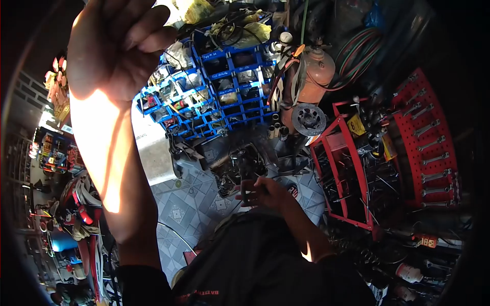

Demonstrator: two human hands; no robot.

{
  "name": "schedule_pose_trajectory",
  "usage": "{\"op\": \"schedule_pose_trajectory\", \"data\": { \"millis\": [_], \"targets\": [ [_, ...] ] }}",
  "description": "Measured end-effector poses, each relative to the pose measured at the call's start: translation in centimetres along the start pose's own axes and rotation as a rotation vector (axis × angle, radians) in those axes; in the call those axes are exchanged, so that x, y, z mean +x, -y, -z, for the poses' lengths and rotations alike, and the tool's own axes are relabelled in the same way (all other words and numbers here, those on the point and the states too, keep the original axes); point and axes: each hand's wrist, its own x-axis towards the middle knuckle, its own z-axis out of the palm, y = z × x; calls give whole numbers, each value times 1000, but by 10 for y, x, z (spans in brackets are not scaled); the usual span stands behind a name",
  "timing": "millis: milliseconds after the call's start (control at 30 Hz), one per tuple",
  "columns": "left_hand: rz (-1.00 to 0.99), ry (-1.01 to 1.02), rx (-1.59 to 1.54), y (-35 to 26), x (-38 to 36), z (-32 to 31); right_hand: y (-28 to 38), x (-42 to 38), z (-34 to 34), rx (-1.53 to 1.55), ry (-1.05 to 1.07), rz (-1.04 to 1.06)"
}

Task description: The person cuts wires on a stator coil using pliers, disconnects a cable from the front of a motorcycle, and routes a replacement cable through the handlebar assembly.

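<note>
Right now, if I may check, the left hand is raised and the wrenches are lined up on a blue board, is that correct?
Not quite: the head view shows the board is red; the left hand is raised and the wrenches are lined up on it.

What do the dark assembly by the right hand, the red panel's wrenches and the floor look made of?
Dark assembly: probably metal, from its dull glints; shadow obscures the finish.
Wrenches: likely polished steel, given their silvery shine.
Floor: seemingly smooth ceramic tile, from its patterned squares.

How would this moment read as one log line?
left hand: raised, curled; right hand: by dark parts, grip unclear; beyond: blue bin rack
</note>
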Motion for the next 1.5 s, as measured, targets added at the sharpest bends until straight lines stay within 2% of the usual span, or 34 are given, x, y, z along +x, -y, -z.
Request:
{"op": "schedule_pose_trajectory", "data": {
  "millis": [67,233,500,633,700,867,933,967,1000,1033,1100,1133,1233,1300,1333,1367,1400,1433,1467,1500],
  "targets": [
    [50,118,86,-8,1,7,3,7,0,9,16,13],
    [16,15,124,-9,5,5,5,10,-5,-68,42,18],
    [85,91,80,-1,15,18,10,33,-5,-53,-5,105],
    [128,218,-14,0,17,28,14,49,8,-40,-37,114],
    [127,148,-7,0,15,30,12,57,13,56,-46,103],
    [81,6,-35,0,10,52,5,81,1,73,-126,35],
    [-63,-241,153,6,0,52,-1,112,14,34,-74,16],
    [-111,-536,255,11,1,28,-3,127,19,-25,-29,23],
    [-150,-831,368,11,0,5,-5,134,14,-78,-136,93],
    [-166,-764,339,-5,-2,33,-7,138,8,-128,-240,152],
    [-169,-675,298,-18,-5,60,-7,149,10,-131,-294,187],
    [-179,-734,338,-18,-10,56,-5,143,13,-115,-301,207],
    [-226,-942,476,-26,-38,51,-5,120,25,-219,-200,97],
    [-43,-777,477,-35,-79,81,-6,96,66,-476,-354,200],
    [148,-535,420,-36,-103,121,-2,84,103,-814,-486,271],
    [58,-774,-4,-16,-119,145,1,68,142,-1156,-610,337],
    [127,-875,4,8,-150,186,-5,44,173,-1117,-747,394],
    [196,-975,4,32,-182,227,-9,13,182,-846,-955,304],
    [424,-916,447,52,-227,270,-14,-18,189,-535,-1160,268],
    [326,-1102,574,72,-253,274,-27,-30,272,-342,-1174,416]
  ]
}}
